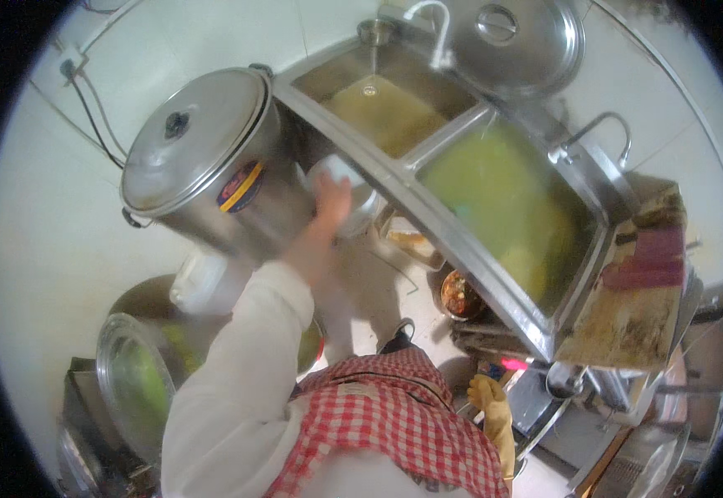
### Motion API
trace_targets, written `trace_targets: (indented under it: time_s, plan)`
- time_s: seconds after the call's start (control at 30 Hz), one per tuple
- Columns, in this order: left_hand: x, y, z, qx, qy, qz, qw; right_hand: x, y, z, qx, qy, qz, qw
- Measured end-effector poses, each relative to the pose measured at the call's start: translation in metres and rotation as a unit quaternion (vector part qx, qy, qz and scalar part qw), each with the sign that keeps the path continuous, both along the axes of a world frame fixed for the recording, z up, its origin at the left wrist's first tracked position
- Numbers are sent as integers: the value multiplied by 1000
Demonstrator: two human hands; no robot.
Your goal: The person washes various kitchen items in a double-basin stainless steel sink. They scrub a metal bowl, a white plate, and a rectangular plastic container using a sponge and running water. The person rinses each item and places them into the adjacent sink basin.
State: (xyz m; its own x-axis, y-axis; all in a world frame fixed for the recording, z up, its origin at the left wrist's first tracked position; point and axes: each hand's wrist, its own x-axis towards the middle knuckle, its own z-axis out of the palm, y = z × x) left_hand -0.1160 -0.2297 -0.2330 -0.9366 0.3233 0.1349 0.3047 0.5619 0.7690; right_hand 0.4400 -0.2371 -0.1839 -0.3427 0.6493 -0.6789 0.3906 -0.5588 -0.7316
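Note:
My bare left hand reaches between the big steel pot and the sink front. Its fingers lie against a whitish container; blur hides whether they grip it. Just left stands the tall steel pot under its domed lid. A yellow rubber glove covers my right hand, low beside the red-checked apron. Its fingers look bent, and what they hold, if anything, cannot be told. Before me is a two-basin steel sink, with cloudy water in the left basin and greenish water in the right.
A brown-stained board with a dark red cloth adjoins the sink's right end. A large round steel lid leans on the wall. On the floor are a bowl of reddish food, a white jug and a clear round tub.

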Motion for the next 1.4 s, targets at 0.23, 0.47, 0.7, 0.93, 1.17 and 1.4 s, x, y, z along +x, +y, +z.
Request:
trace_targets:
  time_s: [0.23, 0.47, 0.7, 0.93, 1.17, 1.4]
  plan:
    - [-122, 98, -18, 53, -146, 115, 981, -26, 78, 36, -1, -12, 49, 999]
    - [40, 142, -50, -50, -28, 68, 996, -66, 129, 78, -33, -96, 106, 989]
    - [120, 169, 46, -80, 118, -502, 853, -173, 184, 125, 3, -89, 109, 990]
    - [-151, 225, -2, -119, 289, -642, 700, -192, 190, 95, 16, -149, 44, 988]
    - [-272, 324, -130, -389, 32, -469, 792, -292, 213, 122, -18, -167, 7, 986]
    - [-265, 326, -213, -325, 123, -340, 874, -323, 223, 121, -13, -260, 115, 959]
